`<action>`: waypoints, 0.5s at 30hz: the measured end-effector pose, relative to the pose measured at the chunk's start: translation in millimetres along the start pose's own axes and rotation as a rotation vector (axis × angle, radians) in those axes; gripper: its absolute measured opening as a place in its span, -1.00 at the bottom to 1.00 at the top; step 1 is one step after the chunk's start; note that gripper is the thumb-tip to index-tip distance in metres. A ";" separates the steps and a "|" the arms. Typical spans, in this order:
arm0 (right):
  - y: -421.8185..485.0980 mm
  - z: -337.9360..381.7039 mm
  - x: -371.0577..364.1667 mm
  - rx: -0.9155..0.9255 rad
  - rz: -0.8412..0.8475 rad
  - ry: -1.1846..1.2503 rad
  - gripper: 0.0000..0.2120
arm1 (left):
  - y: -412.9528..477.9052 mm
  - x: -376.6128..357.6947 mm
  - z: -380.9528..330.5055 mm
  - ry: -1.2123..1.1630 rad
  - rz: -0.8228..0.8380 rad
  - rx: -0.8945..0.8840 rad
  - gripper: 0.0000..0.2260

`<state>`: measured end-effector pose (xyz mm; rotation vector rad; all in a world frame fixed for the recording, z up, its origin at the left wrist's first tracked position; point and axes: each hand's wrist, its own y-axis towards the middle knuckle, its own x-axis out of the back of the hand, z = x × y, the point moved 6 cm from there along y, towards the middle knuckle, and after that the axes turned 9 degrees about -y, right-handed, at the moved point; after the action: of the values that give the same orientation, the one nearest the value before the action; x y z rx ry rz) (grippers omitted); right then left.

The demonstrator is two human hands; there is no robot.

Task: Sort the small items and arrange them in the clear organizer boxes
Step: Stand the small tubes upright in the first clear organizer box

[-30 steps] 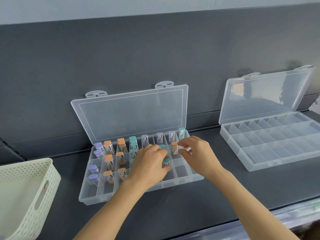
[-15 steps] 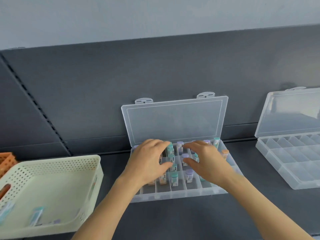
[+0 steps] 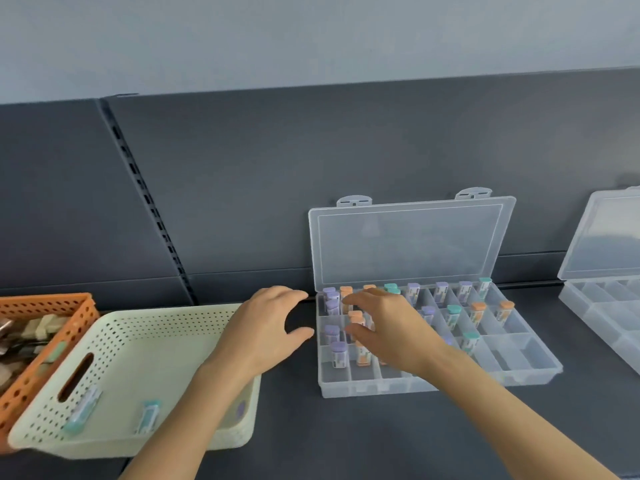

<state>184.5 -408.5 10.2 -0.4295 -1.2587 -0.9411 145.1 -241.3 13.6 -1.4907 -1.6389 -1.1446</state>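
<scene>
Fingers (image 3: 360, 297) of right hand (image 3: 391, 327) spread over organizer (image 3: 519, 374); labels (image 3: 338, 358) blurred.

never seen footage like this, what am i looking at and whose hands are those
No machine: a person wears a head camera, so the view looks down at their own bare hands. On the dark shelf stands an open clear box with small colour-capped tubes in its compartments. The right hand hovers over them; the left hand is by a cream basket holding a few more. Neither hand seems to hold anything. An orange basket and a second box sit at the edges.
</scene>
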 end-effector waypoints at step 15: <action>42.7 103.8 -54.0 0.140 0.061 0.015 -0.66 | -63.4 40.0 137.0 -0.012 0.159 0.180 -0.49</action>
<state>154.2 -288.2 -0.6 -0.3478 -1.2817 -0.7982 89.9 -99.1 -19.6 -1.4846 -1.5559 -0.8799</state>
